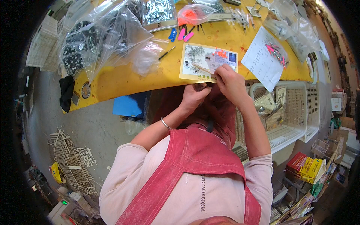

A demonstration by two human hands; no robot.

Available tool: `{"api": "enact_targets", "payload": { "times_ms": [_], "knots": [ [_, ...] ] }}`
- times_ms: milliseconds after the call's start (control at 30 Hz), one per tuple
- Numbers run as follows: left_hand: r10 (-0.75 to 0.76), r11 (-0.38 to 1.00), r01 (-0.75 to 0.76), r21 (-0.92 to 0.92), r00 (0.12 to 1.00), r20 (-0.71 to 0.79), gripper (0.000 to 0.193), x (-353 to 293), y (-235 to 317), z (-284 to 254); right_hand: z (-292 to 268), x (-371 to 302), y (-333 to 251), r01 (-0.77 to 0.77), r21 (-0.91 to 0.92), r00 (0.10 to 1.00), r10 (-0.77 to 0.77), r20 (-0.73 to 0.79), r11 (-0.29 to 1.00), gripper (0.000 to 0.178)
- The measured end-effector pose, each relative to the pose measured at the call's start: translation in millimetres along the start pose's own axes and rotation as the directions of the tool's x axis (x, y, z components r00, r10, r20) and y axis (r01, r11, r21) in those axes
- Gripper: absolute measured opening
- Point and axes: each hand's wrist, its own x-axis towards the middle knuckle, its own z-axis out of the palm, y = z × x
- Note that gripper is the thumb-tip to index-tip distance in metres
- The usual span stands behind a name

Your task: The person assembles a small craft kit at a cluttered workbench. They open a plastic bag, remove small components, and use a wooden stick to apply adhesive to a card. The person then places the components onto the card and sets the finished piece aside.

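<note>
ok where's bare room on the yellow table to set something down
The yellow table is bare left of the card, from the clear bags to the front edge. Behind the card, between the pink pieces and the white sheet, it is mostly bare. Bags crowd the back left.

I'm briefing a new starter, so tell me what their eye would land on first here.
Most likely the bright yellow table across the upper view, with a clear bag of vivid orange pieces at top centre. Next, probably, the red apron at lower centre, then the right hand holding a thin stick over the printed card at the table's near edge.
</note>
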Motion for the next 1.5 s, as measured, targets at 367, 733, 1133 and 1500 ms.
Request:
{"api": "enact_targets", "payload": {
  "times_ms": [367, 733, 1133, 1500],
  "knots": [
    [-0.035, 0.999, 0.035, -0.007, 0.999, 0.008, 0.013, 0.4, -0.9, -1.5, 0.3, -4.1, -3.6, -0.015, -0.026, 0.999, 0.016, 0.030, 1.000, 0.008],
    [-0.032, 0.999, 0.032, 0.014, 0.999, -0.003, 0.013, 0.3, 2.9, 0.6, -0.6, -4.2, -4.6, 0.023, -0.033, 0.999, -0.023, 0.023, 0.999, 0.008],
    [0.009, 1.000, -0.009, -0.007, 1.000, 0.007, 0.013, 0.2, 4.4, 3.7, -0.9, -4.8, -5.2, 0.024, -0.012, 0.999, -0.024, 0.025, 1.000, 0.008],
    [-0.008, 1.000, 0.008, -0.022, 1.000, 0.011, 0.016, 1.4, 3.9, 1.6, -1.4, -5.6, -6.5, 0.035, 0.005, 0.998, -0.035, 0.047, 0.999, 0.007]
  ]
}}
